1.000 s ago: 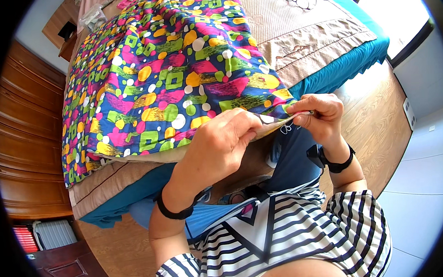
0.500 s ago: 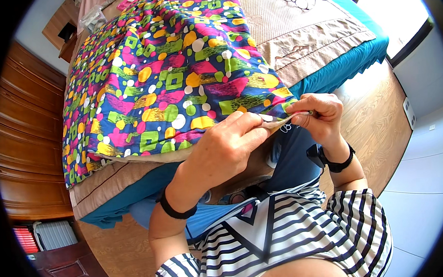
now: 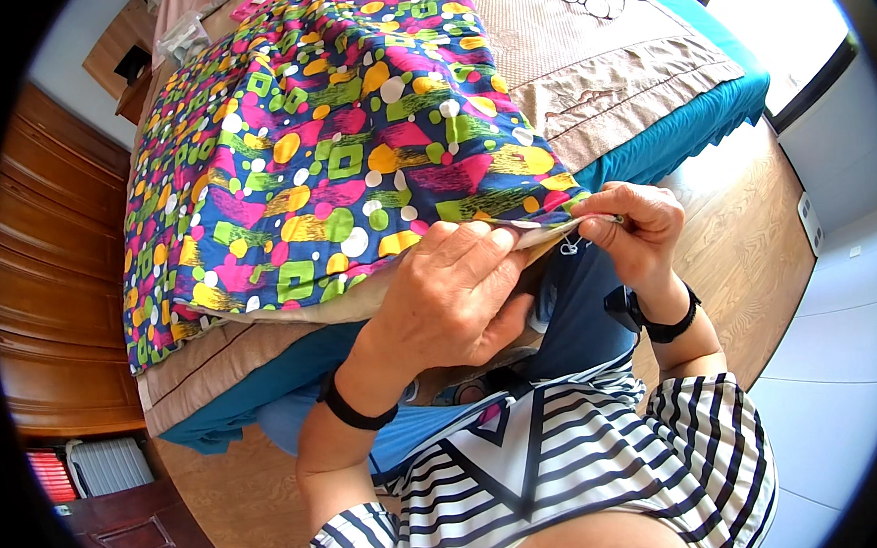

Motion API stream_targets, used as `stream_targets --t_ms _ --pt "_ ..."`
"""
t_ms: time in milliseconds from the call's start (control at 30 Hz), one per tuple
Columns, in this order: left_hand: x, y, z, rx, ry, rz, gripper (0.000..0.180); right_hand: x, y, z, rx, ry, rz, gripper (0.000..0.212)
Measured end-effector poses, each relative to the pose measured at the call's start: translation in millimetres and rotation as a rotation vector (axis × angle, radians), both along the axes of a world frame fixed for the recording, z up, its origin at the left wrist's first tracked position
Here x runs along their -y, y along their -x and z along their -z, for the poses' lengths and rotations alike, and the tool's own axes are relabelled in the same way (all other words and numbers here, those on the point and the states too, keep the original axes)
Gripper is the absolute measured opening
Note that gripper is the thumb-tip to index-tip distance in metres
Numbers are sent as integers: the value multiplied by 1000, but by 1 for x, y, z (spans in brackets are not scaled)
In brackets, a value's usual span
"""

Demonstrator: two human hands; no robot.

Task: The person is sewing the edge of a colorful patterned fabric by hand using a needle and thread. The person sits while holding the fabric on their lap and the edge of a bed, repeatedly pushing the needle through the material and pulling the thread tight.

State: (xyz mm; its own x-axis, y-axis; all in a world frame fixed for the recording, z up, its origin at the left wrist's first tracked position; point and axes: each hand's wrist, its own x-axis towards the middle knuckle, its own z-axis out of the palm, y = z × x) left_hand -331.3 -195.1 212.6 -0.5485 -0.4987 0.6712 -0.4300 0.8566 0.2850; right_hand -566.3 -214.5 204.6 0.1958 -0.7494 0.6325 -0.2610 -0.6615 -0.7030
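Observation:
A brightly patterned fabric cover [image 3: 343, 160], navy with pink, green, yellow and white shapes, lies spread over the bed's near left part. Its near edge shows a pale lining and hangs a little past the bed. My left hand [image 3: 459, 288] is closed on that edge, fingers on top of the cloth and thumb below. At the cover's near right corner, my right hand [image 3: 636, 224] pinches the edge between thumb and fingers. Between the two hands the edge is drawn out and parts slightly. A small white tie or cord [image 3: 569, 247] dangles beside the right fingers.
The bed has a beige quilted spread [image 3: 589, 117] over a teal sheet [image 3: 694, 132]. Eyeglasses [image 3: 588, 0] lie at its far side. A wooden wardrobe [image 3: 57, 274] stands left; a white cabinet [image 3: 829, 353] is at the right. A clear plastic bag [image 3: 184, 37] rests far left.
My left hand has shifted slightly left and its thumb has dropped lower. The cloth edge between the hands is a bit more parted. My right hand stays nearly in place.

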Motion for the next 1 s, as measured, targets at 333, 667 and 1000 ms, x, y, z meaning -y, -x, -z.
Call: stream_targets --t_ms 333,667,1000 --pt "0 8 19 -113 106 -175 16 -2 -1 -1 -9 -115 36 11" --pt "-9 26 16 -282 -227 -324 24 4 -1 -1 -85 39 18 13" --pt "-12 32 16 -246 -186 -303 19 19 3 8 34 103 -254 29"
